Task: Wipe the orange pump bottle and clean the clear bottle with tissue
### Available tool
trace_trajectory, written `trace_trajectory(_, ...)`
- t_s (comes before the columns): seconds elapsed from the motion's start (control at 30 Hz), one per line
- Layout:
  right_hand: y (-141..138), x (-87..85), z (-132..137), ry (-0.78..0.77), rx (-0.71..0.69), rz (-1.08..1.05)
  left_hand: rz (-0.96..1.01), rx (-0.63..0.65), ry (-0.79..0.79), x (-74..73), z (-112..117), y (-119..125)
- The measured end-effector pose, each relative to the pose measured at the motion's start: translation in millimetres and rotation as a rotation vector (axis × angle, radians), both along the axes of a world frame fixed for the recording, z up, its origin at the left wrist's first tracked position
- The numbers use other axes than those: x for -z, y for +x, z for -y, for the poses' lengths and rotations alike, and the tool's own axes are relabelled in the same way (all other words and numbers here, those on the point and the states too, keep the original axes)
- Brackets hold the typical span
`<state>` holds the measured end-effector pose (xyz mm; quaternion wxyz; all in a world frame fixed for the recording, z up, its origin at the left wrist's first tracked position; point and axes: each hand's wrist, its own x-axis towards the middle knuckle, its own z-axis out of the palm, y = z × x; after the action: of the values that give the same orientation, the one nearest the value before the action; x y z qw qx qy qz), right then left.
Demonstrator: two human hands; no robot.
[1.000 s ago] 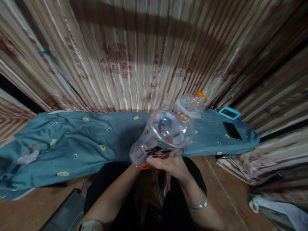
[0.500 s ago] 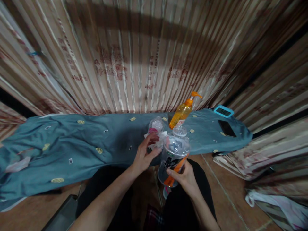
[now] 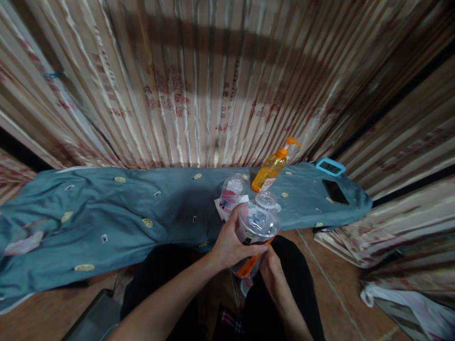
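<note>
Both hands are on a large clear plastic bottle (image 3: 259,221) with an orange and black label, held tilted above my lap. My left hand (image 3: 229,241) wraps around its left side, thumb lying across the front. Lower on the right side, my right hand (image 3: 272,265) grips the bottle, its fingers partly hidden behind it. Just beyond stands a smaller clear bottle (image 3: 232,192) with a pink label, on a white tissue (image 3: 221,208). A pump bottle of orange liquid (image 3: 270,170) is behind the large bottle.
A blue-green patterned cloth (image 3: 174,199) covers the long table. At its right end are a blue-framed digital clock (image 3: 330,166) and a black phone (image 3: 335,191). Curtains (image 3: 199,94) hang behind and at the sides. A dark grey bin (image 3: 94,315) stands on the floor at left.
My left hand has moved from beside the smaller bottle and tissue onto the large bottle's left side. My right hand has shifted slightly lower on the large bottle.
</note>
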<state>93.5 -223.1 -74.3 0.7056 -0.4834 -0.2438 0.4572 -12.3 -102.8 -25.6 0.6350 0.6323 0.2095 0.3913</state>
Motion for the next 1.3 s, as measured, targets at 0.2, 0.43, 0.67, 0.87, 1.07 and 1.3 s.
trace_trajectory(0.2,-20,15.4,16,-0.084,-0.086,-0.475,0.086,0.021,-0.099,-11.5,-1,0)
trace_trajectory(0.43,-28,12.5,11,-0.098,-0.091,-0.744,0.104,0.065,-0.107,-11.5,5,3)
trace_trajectory(0.67,-4,-12.7,17,-0.122,-0.043,-0.773,0.176,-0.062,0.091,11.1,-30,-6)
trace_trajectory(0.87,32,-32.3,15,-0.117,0.103,-0.679,-0.076,-0.355,0.17,30.9,-93,-5)
trace_trajectory(1.07,65,-40.1,-10,-0.107,0.149,-0.566,-0.142,-0.267,0.084,40.8,-117,16)
trace_trajectory(1.3,96,-34.2,-26,-0.145,0.139,-0.487,-0.114,-0.189,0.045,48.6,-120,23)
